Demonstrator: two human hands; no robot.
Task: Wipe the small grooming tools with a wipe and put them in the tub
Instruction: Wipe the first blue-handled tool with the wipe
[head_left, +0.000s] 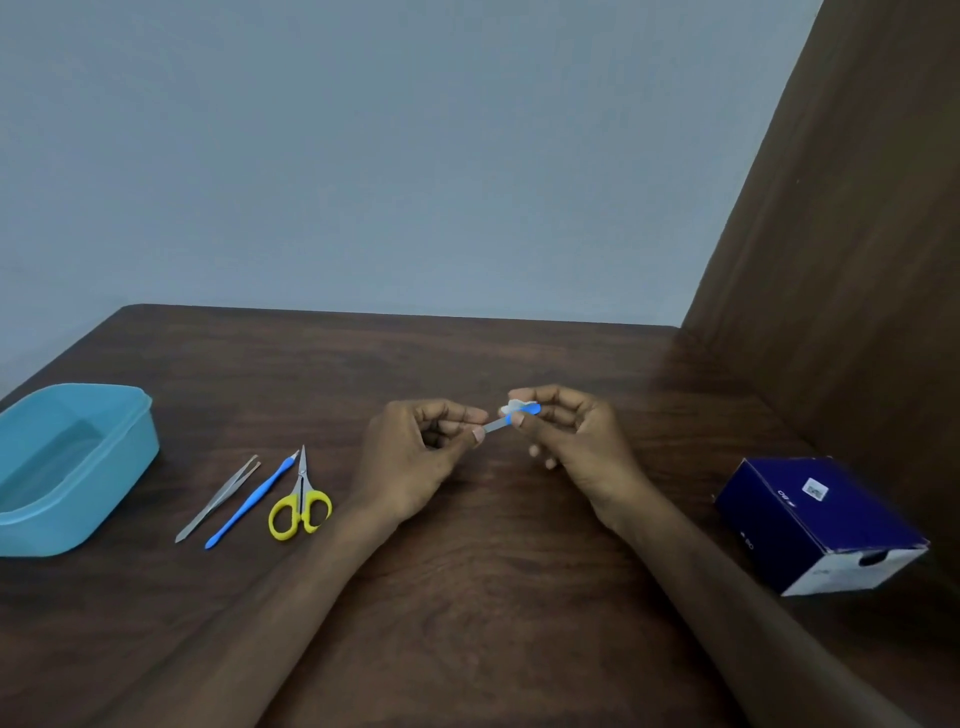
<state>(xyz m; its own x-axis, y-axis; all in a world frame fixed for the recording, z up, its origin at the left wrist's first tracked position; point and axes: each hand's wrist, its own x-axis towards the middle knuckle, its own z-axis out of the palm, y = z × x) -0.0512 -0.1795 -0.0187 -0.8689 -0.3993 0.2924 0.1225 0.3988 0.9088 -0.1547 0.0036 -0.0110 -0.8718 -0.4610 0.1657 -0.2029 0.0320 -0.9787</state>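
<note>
Unreadable small print on blue box (815, 514)

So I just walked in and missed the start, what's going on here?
A person is cleaning grooming tools. The left hand pinches the metal end of a small blue-handled tool while the right hand holds a wipe around its handle. Tweezers, a blue pusher and scissors wait beside the tub.

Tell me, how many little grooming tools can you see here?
4. The tweezers, a blue-handled pusher and yellow scissors lie side by side on the table right of the tub; a blue-handled file is held between both hands. None shows inside the tub.
</note>
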